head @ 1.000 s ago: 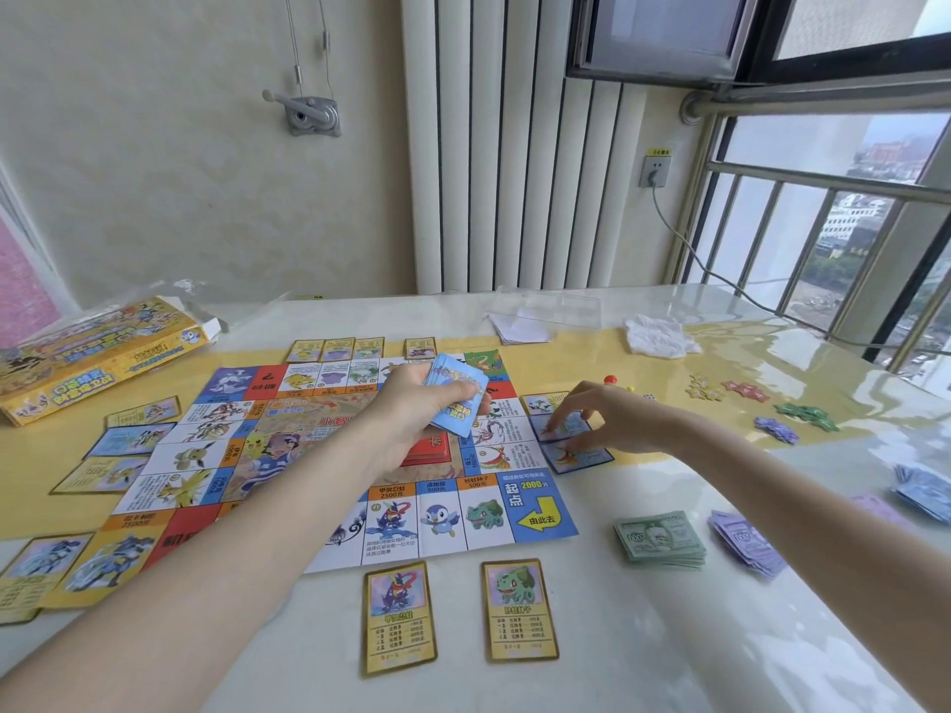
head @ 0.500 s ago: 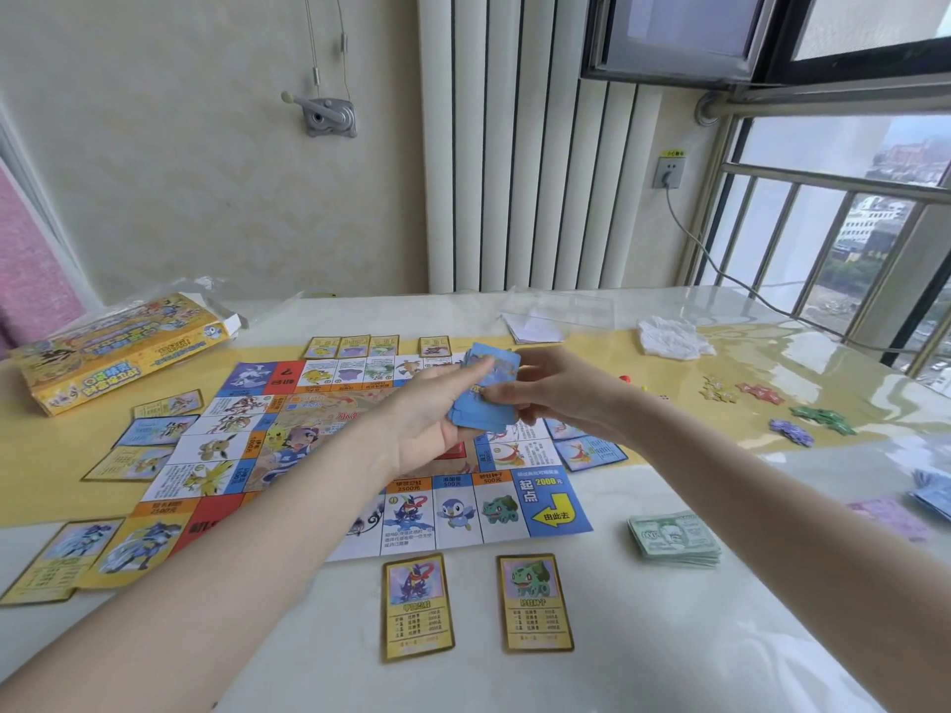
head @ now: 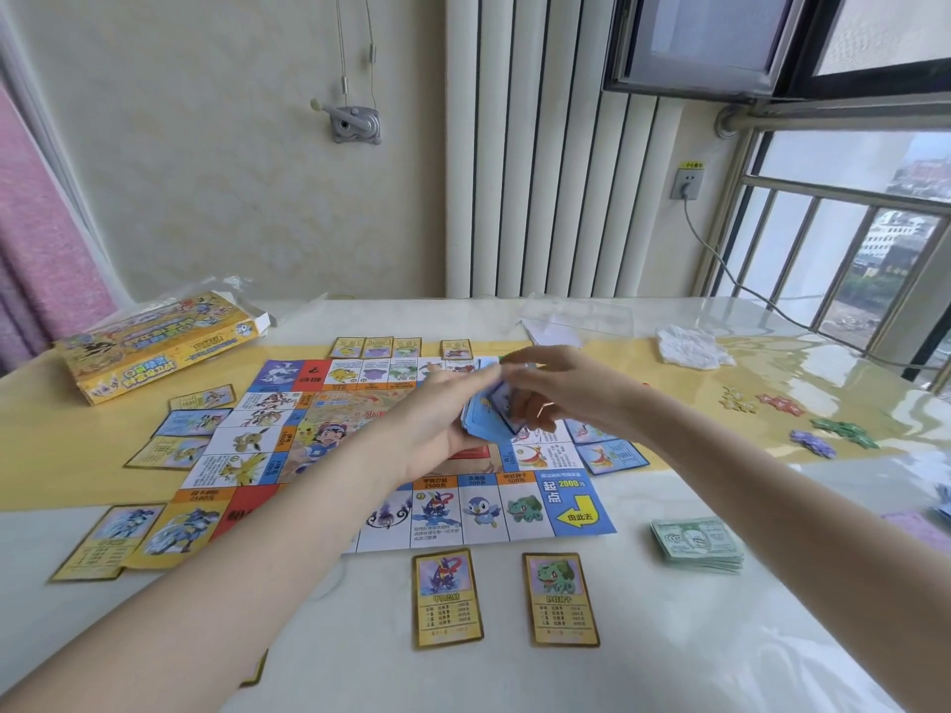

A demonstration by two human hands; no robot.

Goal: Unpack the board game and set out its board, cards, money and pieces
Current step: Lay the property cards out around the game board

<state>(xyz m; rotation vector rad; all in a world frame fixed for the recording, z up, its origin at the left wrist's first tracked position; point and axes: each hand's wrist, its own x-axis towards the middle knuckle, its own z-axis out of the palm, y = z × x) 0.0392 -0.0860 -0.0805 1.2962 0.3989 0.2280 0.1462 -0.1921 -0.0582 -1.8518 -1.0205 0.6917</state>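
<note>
Fanning blue card stack point(head: 483, 422), motion-blurred

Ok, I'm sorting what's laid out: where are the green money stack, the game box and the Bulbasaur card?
green money stack point(head: 697, 545), head view, on the top note's face.
game box point(head: 154, 344), head view, middle of its yellow lid.
Bulbasaur card point(head: 561, 599), head view, centre of the card.
</note>
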